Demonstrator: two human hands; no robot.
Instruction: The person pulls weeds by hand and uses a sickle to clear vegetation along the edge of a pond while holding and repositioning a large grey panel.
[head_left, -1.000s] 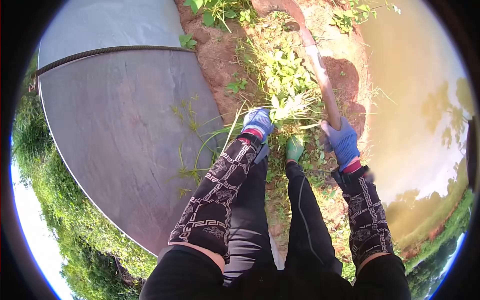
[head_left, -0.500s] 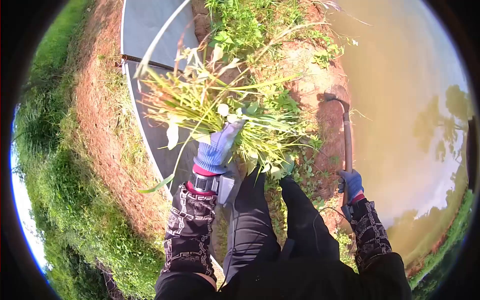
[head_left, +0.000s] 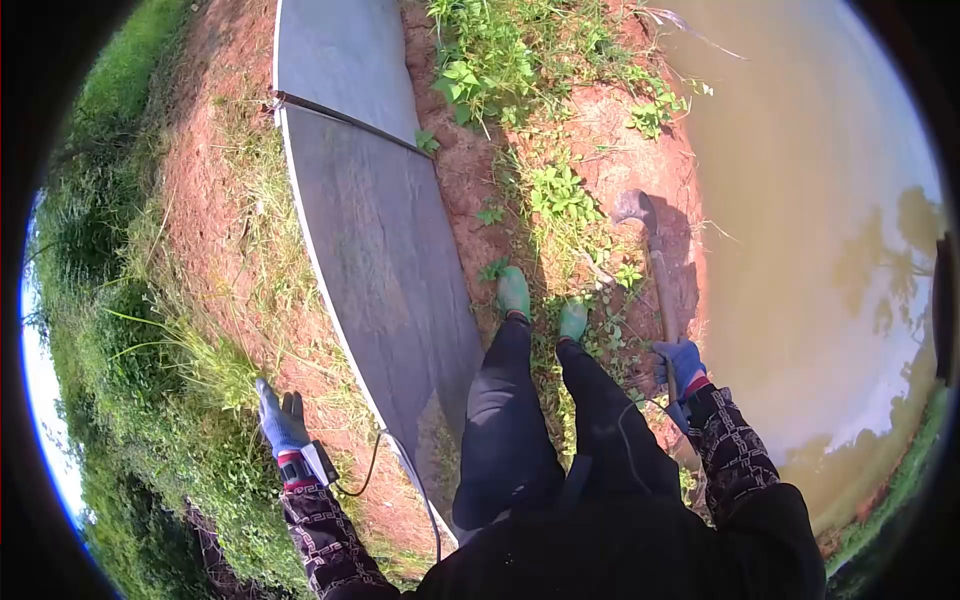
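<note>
At the left, over the bank's edge, my left hand (head_left: 284, 420) in a blue-grey knit glove is open, its fingers apart and nothing in them. A loose clump of long, light green grass (head_left: 215, 368) shows just beyond its fingertips. My right hand (head_left: 680, 366), gloved alike, is wrapped round the wooden handle of a sickle (head_left: 664, 290). Its hooked, dirt-coloured blade points away from me, low over the bare soil at the water's edge.
A grey sheet-lined channel (head_left: 380, 230) with a raised pale rim and a dark cross joint runs along my left. Muddy water (head_left: 800, 250) lies at right. My green shoes (head_left: 513, 292) stand on the weedy soil strip between. Dense bushes (head_left: 130, 350) grow at far left.
My left hand has swung left across the channel and let go of the bundle of grass it held over my legs. The sickle has shifted slightly left, still in my right hand.
</note>
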